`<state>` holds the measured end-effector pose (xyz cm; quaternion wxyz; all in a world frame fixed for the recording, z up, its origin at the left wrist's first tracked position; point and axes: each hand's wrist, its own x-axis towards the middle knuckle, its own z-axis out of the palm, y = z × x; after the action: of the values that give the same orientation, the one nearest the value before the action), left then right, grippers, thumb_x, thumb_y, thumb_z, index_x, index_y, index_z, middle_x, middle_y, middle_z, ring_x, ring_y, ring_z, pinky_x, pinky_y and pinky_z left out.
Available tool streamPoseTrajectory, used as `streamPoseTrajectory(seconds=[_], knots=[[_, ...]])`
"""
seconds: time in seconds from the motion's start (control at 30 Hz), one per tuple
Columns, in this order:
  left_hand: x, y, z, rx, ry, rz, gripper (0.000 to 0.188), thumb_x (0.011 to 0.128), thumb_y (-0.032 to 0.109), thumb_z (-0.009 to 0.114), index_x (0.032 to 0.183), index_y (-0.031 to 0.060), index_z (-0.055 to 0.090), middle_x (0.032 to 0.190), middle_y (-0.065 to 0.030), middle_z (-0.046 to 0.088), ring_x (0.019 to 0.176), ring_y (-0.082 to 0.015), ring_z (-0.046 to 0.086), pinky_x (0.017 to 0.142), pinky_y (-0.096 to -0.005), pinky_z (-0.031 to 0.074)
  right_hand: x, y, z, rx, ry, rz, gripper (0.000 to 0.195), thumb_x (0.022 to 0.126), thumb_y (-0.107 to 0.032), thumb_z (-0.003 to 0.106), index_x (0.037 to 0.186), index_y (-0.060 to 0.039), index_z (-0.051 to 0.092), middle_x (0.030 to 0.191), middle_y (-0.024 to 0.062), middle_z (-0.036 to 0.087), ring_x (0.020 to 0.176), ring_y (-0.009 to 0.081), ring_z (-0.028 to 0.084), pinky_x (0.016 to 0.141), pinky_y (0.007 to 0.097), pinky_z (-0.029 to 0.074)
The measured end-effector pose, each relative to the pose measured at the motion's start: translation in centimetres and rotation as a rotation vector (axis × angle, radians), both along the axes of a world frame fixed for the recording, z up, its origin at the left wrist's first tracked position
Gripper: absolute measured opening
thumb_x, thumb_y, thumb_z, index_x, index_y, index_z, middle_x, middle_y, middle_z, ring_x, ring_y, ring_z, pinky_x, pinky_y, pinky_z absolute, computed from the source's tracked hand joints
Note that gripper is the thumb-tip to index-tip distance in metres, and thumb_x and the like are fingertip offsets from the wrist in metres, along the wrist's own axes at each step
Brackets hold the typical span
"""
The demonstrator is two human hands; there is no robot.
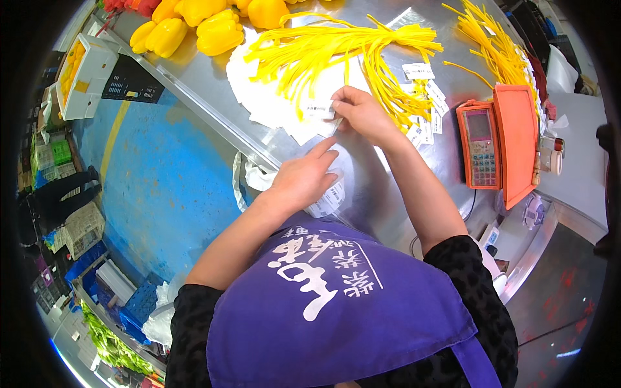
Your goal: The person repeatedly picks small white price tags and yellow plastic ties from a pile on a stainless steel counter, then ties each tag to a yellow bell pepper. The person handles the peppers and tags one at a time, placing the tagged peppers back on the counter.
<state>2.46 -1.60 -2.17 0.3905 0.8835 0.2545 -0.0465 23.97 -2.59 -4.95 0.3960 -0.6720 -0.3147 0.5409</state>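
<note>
My right hand (pixel 361 114) has its thumb and fingers pinched on a white printed label (pixel 320 109) at the lower edge of a white sheet-like pile. Just below and left, my left hand (pixel 306 174) is over the steel table's edge, fingers half bent; whether anything is between them cannot be told. A roll of printed labels (pixel 331 198) lies under and beside it. Across the white pile spreads a bundle of yellow flat ties (pixel 310 48). More printed labels (pixel 427 123) hang on the tie ends to the right of my right hand.
Yellow bell peppers (pixel 219 33) lie at the table's far left. An orange-cased scale or keypad device (pixel 480 145) stands on the right, below another bundle of yellow ties (pixel 492 46). A white box of yellow produce (pixel 89 77) is beyond the table's metal edge (pixel 194 104), beside the blue floor.
</note>
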Motion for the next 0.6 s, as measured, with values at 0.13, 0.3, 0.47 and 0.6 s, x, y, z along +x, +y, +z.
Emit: streamPoseTrajectory(seconds=[0.13, 0.3, 0.47, 0.6], knots=[[-1.5, 0.3, 0.2, 0.028, 0.01, 0.026, 0.042, 0.091, 0.019, 0.07, 0.131, 0.009, 0.061, 0.152, -0.0083, 0.052, 0.117, -0.0346, 0.065, 0.093, -0.0467, 0.057, 1.9, -0.3, -0.6, -0.02, 0.027, -0.165, 0.014, 0.103, -0.015, 0.058, 0.106, -0.0031, 0.064, 0.09, 0.0033, 0.068, 0.081, 0.0138, 0.07, 0.059, 0.0239, 0.048], [-1.5, 0.8, 1.2, 0.059, -0.031, 0.064, 0.044, 0.091, 0.018, 0.07, 0.132, 0.0098, 0.06, 0.152, -0.0085, 0.052, 0.115, -0.0351, 0.066, 0.092, -0.0459, 0.057, 2.6, -0.9, 0.2, -0.033, -0.004, -0.195, 0.012, 0.103, -0.011, 0.057, 0.112, -0.0055, 0.062, 0.094, 0.0014, 0.068, 0.089, 0.0136, 0.073, 0.062, 0.0223, 0.049], [0.4, 0.9, 0.8, 0.095, -0.011, 0.031, 0.045, 0.091, 0.018, 0.069, 0.134, 0.0088, 0.06, 0.154, -0.0084, 0.05, 0.111, -0.0349, 0.068, 0.09, -0.0463, 0.058, 2.8, -0.8, -0.2, 0.023, 0.066, -0.202, 0.013, 0.103, -0.011, 0.057, 0.114, -0.0074, 0.063, 0.095, 0.0003, 0.068, 0.086, 0.0111, 0.07, 0.065, 0.0223, 0.05], [-1.4, 1.5, 0.8, 0.102, 0.082, 0.01, 0.044, 0.09, 0.017, 0.069, 0.133, 0.0078, 0.061, 0.154, -0.0077, 0.049, 0.111, -0.0338, 0.068, 0.088, -0.0467, 0.058, 4.0, -0.8, 0.7, 0.142, 0.072, -0.197, 0.017, 0.098, -0.012, 0.061, 0.113, -0.0042, 0.064, 0.093, 0.0064, 0.069, 0.083, 0.0151, 0.07, 0.066, 0.0279, 0.052]])
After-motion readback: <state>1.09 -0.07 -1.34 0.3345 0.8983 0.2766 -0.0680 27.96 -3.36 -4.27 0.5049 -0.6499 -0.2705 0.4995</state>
